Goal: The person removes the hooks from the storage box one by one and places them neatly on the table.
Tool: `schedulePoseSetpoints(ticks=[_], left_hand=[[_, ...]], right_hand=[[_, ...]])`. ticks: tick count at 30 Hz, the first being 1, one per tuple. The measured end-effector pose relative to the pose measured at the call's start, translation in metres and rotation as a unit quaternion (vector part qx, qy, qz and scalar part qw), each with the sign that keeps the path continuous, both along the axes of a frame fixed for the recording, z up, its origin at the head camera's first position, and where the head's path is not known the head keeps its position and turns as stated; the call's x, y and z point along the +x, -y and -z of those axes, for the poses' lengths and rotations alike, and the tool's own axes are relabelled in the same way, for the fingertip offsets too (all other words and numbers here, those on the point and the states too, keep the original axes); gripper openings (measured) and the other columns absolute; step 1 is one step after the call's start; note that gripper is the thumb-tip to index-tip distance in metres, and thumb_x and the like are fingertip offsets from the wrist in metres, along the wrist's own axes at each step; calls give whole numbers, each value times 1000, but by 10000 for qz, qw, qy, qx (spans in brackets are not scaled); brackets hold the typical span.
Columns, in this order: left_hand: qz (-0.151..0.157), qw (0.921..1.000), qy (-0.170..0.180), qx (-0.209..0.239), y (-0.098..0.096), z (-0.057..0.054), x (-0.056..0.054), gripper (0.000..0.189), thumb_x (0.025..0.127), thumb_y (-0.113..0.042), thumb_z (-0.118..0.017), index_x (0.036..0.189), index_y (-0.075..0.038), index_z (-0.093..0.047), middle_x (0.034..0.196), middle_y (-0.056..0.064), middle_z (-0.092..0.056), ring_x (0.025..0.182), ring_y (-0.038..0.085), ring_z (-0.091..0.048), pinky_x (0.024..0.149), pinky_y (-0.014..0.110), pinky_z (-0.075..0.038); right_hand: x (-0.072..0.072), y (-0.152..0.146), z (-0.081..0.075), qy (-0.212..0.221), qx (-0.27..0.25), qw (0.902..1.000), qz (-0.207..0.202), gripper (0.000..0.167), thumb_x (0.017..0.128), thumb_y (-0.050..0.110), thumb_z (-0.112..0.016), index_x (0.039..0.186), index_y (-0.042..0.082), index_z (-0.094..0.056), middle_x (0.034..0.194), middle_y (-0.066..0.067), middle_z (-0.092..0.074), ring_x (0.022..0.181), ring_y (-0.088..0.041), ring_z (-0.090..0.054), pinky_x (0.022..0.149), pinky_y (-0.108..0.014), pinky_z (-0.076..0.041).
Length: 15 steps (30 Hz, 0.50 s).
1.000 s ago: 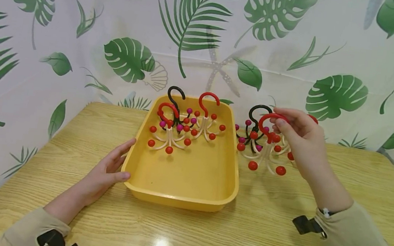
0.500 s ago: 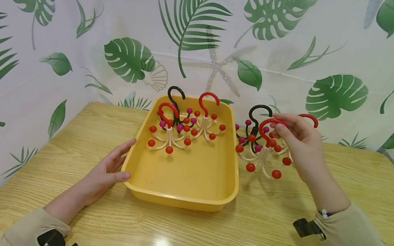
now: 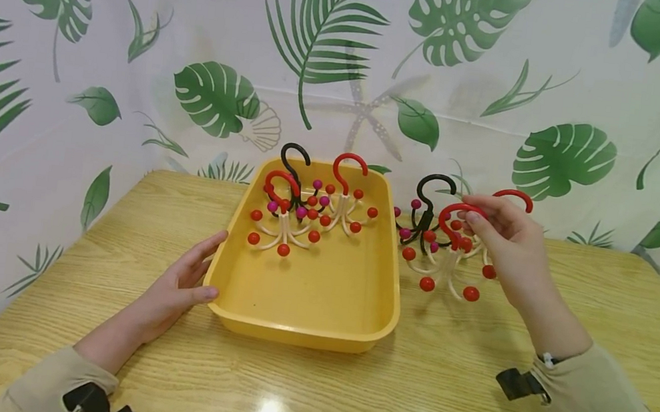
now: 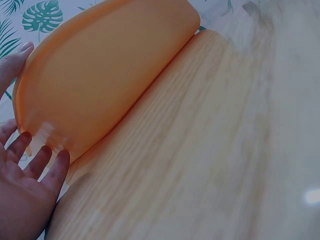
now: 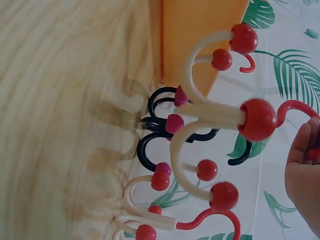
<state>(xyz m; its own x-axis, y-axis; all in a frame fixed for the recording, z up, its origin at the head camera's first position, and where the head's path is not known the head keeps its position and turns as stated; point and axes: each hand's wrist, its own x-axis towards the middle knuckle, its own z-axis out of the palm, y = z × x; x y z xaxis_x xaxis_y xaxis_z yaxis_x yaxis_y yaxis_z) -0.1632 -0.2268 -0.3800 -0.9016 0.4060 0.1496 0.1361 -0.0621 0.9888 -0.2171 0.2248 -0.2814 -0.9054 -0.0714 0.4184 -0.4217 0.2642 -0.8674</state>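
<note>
My right hand [image 3: 512, 252] pinches the red hook of a white octopus-shaped hanger [image 3: 449, 267] with red ball tips. It hangs upright over the table, right of the yellow tray [image 3: 304, 335]; in the right wrist view this hanger [image 5: 220, 115] is apart from the wood. Behind it stand a black hanger [image 3: 426, 221] with magenta tips and another white one [image 5: 155, 218] with a red hook, partly hidden by my hand. On the tray's left side rests my left hand [image 3: 173, 287], its fingertips and thumb touching the wall [image 4: 110, 75] and rim.
Inside the tray, towards the back, stand two white hangers, one in front [image 3: 283, 228] and one behind [image 3: 342, 211], plus a black hanger [image 3: 296, 192] with magenta tips. The wooden table [image 3: 197, 380] meets a leaf-patterned backdrop [image 3: 344, 66] behind.
My right hand has lowered the white hanger slightly, shifting it a little left and then back right. The red hook behind my hand shows more. My left hand and the tray have stayed put.
</note>
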Motion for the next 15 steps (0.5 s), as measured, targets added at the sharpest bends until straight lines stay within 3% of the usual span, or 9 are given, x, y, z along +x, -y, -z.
schedulePoseSetpoints(ticks=[6,15], left_hand=[[5,10000,-30,-14,0,0,-1,76,92,-3,-58,154,-15,-16,158,8,-6,141,35,-12,99,21,-37],[4,10000,-15,-5,0,1,-1,76,92,-4,-58,154,-16,-16,159,9,-4,141,36,-11,98,21,-37]], right_hand=[[-1,0,5,175,493,9982,278,34,96,20,-58,124,3,-59,102,-1,-65,91,-12,-61,80,-15,-48],[-5,3,14,357,518,9980,73,34,96,20,-58,126,4,-58,105,5,-65,91,-9,-63,79,-17,-49]])
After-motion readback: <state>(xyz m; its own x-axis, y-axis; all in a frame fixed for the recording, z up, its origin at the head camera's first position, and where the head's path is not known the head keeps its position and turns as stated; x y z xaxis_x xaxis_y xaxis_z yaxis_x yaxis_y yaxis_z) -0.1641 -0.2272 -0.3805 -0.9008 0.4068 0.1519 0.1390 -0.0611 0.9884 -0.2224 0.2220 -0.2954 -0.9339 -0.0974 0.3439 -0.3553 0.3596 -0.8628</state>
